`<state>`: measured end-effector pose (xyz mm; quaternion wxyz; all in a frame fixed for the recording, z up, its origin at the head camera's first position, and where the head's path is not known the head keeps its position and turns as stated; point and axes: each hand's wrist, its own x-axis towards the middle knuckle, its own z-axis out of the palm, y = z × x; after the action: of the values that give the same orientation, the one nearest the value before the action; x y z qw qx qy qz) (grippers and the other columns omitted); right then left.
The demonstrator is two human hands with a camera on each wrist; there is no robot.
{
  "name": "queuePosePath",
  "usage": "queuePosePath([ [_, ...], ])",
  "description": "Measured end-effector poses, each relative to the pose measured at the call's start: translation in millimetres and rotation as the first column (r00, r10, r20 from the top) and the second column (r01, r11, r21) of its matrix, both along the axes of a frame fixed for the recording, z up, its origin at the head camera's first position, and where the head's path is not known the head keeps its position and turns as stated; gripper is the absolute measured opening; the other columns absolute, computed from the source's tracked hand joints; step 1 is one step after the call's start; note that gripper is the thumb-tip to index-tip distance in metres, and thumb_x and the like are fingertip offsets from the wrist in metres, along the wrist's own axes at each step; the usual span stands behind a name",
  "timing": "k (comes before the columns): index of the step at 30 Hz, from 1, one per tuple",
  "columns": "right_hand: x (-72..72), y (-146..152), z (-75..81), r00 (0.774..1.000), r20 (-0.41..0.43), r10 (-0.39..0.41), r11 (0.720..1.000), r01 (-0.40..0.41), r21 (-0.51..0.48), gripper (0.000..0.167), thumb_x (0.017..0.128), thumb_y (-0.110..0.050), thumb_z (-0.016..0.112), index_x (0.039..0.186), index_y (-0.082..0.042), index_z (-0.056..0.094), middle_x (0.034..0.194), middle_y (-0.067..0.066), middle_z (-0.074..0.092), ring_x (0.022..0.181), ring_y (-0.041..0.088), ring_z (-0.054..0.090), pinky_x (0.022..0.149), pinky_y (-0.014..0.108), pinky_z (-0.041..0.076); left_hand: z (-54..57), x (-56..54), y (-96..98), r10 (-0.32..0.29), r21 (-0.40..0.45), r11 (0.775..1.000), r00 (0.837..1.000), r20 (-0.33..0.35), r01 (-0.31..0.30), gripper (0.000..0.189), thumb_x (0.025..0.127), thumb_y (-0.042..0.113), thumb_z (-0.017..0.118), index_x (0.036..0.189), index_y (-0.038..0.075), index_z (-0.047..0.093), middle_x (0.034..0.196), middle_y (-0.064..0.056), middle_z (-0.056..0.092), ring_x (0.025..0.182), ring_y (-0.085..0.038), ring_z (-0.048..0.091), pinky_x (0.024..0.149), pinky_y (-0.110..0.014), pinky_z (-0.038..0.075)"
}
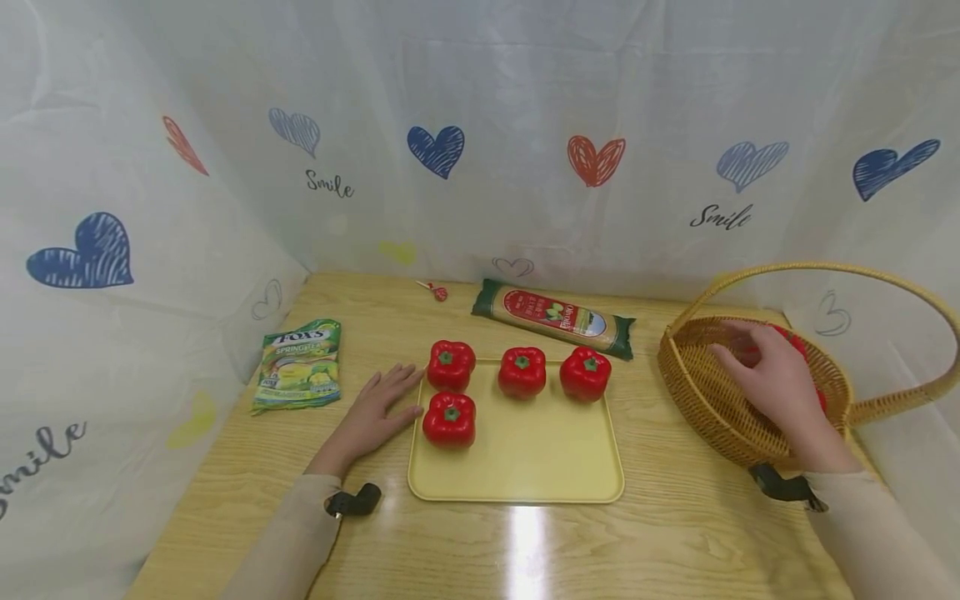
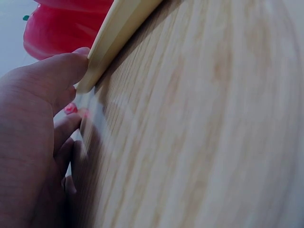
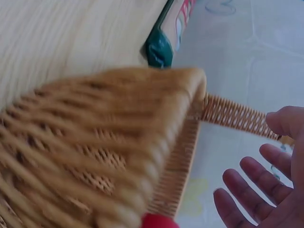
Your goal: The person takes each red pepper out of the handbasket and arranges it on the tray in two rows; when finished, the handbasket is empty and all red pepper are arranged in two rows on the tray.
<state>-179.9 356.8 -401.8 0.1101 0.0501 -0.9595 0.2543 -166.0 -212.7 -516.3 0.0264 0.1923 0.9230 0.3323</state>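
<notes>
Several glossy red bell peppers (image 1: 522,372) sit on a pale yellow tray (image 1: 540,467), two of them one behind the other along its left side. My left hand (image 1: 382,408) lies flat on the table, its thumb at the tray's left rim. In the left wrist view the thumb (image 2: 66,71) meets the tray edge (image 2: 102,57) under a pepper (image 2: 66,28). Over the wicker basket (image 1: 693,392) at the right hovers my right hand (image 1: 776,383), fingers apart and holding nothing. Red peppers (image 1: 791,342) inside the basket are partly hidden behind it.
A green candy bag (image 1: 298,367) lies to the left. Behind the tray are a lollipop (image 1: 439,293) and a long pasta packet (image 1: 555,317). The basket's tall handle (image 1: 810,267) arches toward the right. A printed curtain (image 1: 517,100) encloses the table.
</notes>
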Motion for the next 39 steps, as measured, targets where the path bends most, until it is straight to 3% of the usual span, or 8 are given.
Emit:
queuePosePath([
  [5, -7.6, 13, 0.3, 1.000, 0.006, -0.029, 0.999, 0.029, 0.014, 0.053, 0.102, -0.033, 0.061, 0.140, 0.003, 0.054, 0.125, 0.030, 0.059, 0.105, 0.048, 0.059, 0.082, 0.063, 0.047, -0.4, 0.1, -0.4, 0.001, 0.003, 1.000, 1.000, 0.000, -0.001, 0.065, 0.100, 0.042, 0.063, 0.157, 0.017, 0.043, 0.163, -0.010, 0.035, 0.154, -0.033, 0.022, 0.126, -0.053, 0.004],
  [9, -13.4, 22, -0.3, 0.999, 0.014, -0.046, 0.999, 0.046, 0.009, 0.053, 0.103, -0.032, 0.060, 0.141, 0.004, 0.052, 0.128, 0.032, 0.057, 0.113, 0.050, 0.054, 0.088, 0.067, 0.043, -1.7, -0.3, -0.8, 0.001, 0.007, 1.000, 1.000, -0.005, -0.001, 0.065, 0.100, 0.043, 0.063, 0.157, 0.018, 0.043, 0.163, -0.010, 0.035, 0.154, -0.033, 0.022, 0.126, -0.053, 0.004],
  [23, -26.5, 43, 6.6, 0.994, 0.054, -0.098, 0.995, 0.099, -0.017, 0.061, 0.104, -0.037, 0.057, 0.145, 0.006, 0.047, 0.137, 0.038, 0.049, 0.114, 0.056, 0.051, 0.090, 0.070, 0.042, -5.9, -2.0, -1.5, -0.008, 0.012, 1.000, 0.999, -0.040, 0.008, 0.064, 0.099, 0.040, 0.065, 0.155, 0.015, 0.045, 0.161, -0.012, 0.038, 0.152, -0.035, 0.025, 0.126, -0.053, 0.006],
  [32, -33.3, 56, -0.5, 0.992, 0.073, -0.102, 0.995, 0.103, -0.008, 0.060, 0.102, -0.033, 0.060, 0.144, 0.009, 0.047, 0.138, 0.042, 0.045, 0.119, 0.059, 0.044, 0.093, 0.074, 0.038, -1.8, 0.0, -1.2, 0.000, 0.013, 1.000, 1.000, 0.000, 0.000, 0.064, 0.100, 0.042, 0.064, 0.156, 0.017, 0.044, 0.162, -0.010, 0.036, 0.154, -0.031, 0.022, 0.127, -0.051, 0.004],
  [39, -37.3, 70, -8.4, 0.983, 0.136, -0.120, 0.993, 0.119, 0.021, 0.064, 0.103, -0.034, 0.060, 0.144, 0.011, 0.045, 0.135, 0.044, 0.038, 0.119, 0.060, 0.038, 0.092, 0.074, 0.036, -2.5, -0.4, -1.2, -0.005, 0.013, 1.000, 1.000, -0.019, 0.005, 0.064, 0.099, 0.041, 0.065, 0.155, 0.016, 0.045, 0.161, -0.012, 0.038, 0.153, -0.034, 0.024, 0.126, -0.053, 0.006],
])
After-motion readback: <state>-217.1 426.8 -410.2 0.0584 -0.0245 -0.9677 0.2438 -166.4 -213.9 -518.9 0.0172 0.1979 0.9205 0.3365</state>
